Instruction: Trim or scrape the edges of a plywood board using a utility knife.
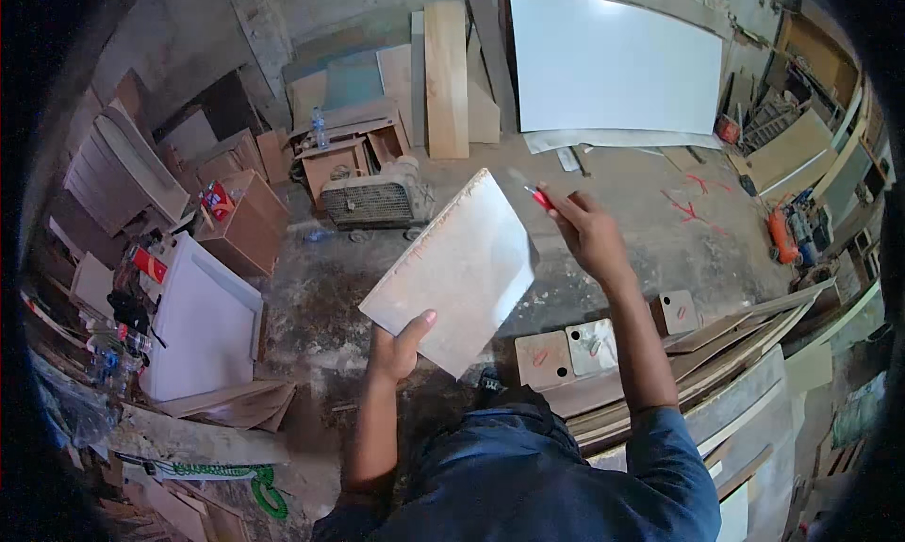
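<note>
In my left hand (396,352) is a flat, pale board (460,273), tilted up in front of me. The thumb lies on its near face, and the fingers are hidden behind it. Brown, rough material shows along the board's upper left edge. My right hand (590,233) is raised to the right of the board, closed around a small red-handled tool (538,198). A thin, pale blade or shaft sticks out from the handle toward the board's top corner, apart from it. Motion blurs that tip, so I cannot tell its exact kind.
A dusty machine with a mesh guard (368,201) stands on the floor ahead. A big white panel (617,61) leans on the back wall. Small boards with holes (544,360) and stacked planks (698,377) lie at right. A white cabinet panel (203,320) stands at left.
</note>
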`<action>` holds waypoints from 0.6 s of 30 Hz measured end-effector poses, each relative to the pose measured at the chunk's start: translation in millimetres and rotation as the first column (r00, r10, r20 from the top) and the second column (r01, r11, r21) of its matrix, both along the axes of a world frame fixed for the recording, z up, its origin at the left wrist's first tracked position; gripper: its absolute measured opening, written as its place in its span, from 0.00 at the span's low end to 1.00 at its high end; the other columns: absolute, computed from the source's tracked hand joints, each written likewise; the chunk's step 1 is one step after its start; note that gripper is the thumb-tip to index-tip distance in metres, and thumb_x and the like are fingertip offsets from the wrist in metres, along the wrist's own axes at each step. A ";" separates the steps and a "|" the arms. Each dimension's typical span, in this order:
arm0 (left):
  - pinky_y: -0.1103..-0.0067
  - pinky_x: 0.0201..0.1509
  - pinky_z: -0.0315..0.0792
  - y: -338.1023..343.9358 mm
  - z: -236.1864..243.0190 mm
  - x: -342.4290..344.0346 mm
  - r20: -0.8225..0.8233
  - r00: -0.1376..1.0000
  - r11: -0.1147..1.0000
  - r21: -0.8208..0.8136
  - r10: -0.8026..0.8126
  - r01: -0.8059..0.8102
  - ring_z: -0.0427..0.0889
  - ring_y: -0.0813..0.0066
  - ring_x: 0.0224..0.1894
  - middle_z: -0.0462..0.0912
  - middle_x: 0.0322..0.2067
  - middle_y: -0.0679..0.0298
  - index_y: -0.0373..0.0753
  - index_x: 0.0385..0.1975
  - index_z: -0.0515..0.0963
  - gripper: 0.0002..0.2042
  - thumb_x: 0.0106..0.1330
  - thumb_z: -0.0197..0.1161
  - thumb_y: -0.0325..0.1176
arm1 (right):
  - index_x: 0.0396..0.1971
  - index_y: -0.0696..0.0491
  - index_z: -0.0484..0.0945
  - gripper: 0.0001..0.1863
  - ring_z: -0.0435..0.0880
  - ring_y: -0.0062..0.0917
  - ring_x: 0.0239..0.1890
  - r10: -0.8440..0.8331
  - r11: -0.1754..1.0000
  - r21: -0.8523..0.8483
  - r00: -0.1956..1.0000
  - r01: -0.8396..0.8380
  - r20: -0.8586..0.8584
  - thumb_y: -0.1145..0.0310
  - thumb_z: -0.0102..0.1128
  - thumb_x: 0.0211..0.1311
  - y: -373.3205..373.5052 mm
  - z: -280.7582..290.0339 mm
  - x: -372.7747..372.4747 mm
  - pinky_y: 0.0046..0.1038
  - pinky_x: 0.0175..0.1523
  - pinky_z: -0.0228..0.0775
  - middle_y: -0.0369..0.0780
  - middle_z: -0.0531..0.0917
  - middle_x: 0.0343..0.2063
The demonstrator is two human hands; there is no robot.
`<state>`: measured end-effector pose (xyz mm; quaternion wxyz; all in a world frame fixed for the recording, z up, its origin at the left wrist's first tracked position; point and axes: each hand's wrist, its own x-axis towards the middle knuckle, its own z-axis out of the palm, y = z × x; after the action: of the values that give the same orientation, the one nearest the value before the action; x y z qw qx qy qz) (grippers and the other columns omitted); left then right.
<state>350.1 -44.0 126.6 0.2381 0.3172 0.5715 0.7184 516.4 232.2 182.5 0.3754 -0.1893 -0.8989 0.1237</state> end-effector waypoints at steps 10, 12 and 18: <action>0.69 0.59 0.68 6.9 -25.4 -34.9 0.456 0.890 0.990 0.111 0.030 -0.090 0.76 0.67 0.54 0.77 0.52 0.61 0.36 0.59 0.69 0.28 0.58 0.68 0.31 | 0.61 0.48 0.74 0.24 0.78 0.41 0.36 0.020 0.981 -0.191 0.997 -0.034 -0.073 0.67 0.61 0.64 -13.8 -7.2 15.8 0.36 0.42 0.70 0.51 0.78 0.33; 0.69 0.59 0.68 11.5 -22.4 -33.6 0.429 0.902 0.982 0.148 0.042 -0.117 0.76 0.68 0.55 0.77 0.53 0.61 0.37 0.59 0.69 0.28 0.58 0.68 0.31 | 0.61 0.48 0.73 0.25 0.78 0.41 0.36 0.056 0.985 -0.156 0.987 -0.079 -0.149 0.69 0.61 0.63 -17.2 -11.9 18.4 0.36 0.43 0.70 0.51 0.79 0.35; 0.64 0.62 0.67 13.5 -19.0 -38.3 0.577 0.816 0.970 0.220 -0.041 -0.107 0.72 0.64 0.60 0.74 0.57 0.63 0.39 0.62 0.67 0.27 0.64 0.65 0.38 | 0.60 0.52 0.73 0.23 0.82 0.43 0.45 0.000 0.952 -0.300 0.979 -0.063 -0.204 0.73 0.59 0.64 -33.5 -30.7 27.4 0.34 0.51 0.73 0.52 0.81 0.46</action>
<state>311.9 -30.5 107.6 0.3467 0.1012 0.3857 0.8490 543.8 198.7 151.8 0.4287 -0.2169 -0.8292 0.2855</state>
